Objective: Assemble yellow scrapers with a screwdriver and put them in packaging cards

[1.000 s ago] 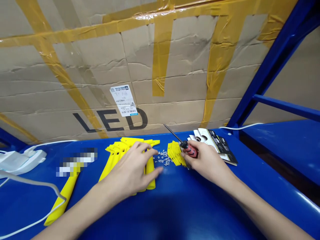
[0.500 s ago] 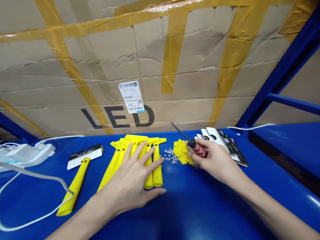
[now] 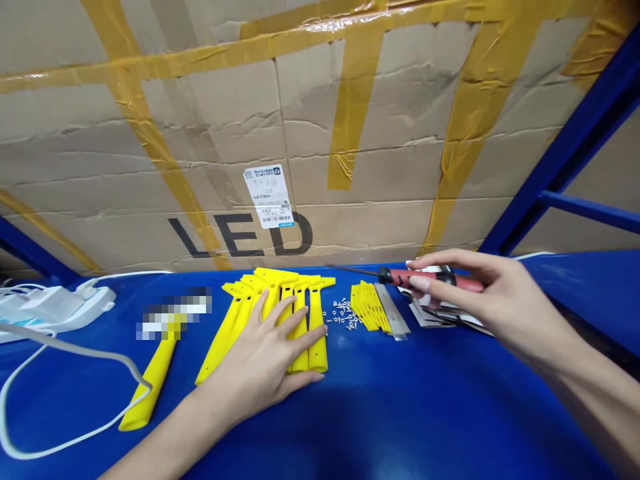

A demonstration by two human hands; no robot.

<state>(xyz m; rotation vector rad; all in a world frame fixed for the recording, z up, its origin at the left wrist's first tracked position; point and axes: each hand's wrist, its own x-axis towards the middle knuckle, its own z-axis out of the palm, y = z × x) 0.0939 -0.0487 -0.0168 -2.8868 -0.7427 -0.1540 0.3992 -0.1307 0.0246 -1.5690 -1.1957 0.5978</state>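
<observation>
Since the earlier frame, the right hand (image 3: 505, 293) has been moved to the right, away from the small yellow plates, and the red-and-black screwdriver (image 3: 400, 277) has been swung from a slant to nearly level. By this shift a sheaf of flat metal blades (image 3: 392, 310) has been brought into view.

The screwdriver's handle is clamped between the thumb and fingers of the right hand, its shaft pointed left, its tip blurred. The fingers of the left hand (image 3: 273, 343) are spread apart over a row of yellow scraper handles (image 3: 274, 301), with nothing gripped between them; how firmly the handles are pressed cannot be told.

Just right of this row, loose screws and nuts (image 3: 345, 315) are scattered. Beside them the small yellow plates (image 3: 369, 305) are fanned in an overlapping stack, and the metal blades are laid against its right side. Printed cards (image 3: 431, 315) are partly hidden below the screwdriver and right hand. At the left, a single yellow handle (image 3: 153, 383) is crossed by a white cable (image 3: 110, 363), near a white power strip (image 3: 95, 303). Everything is set on a blue shelf (image 3: 375, 407), backed by a taped cardboard box (image 3: 380, 220) marked "LED".
</observation>
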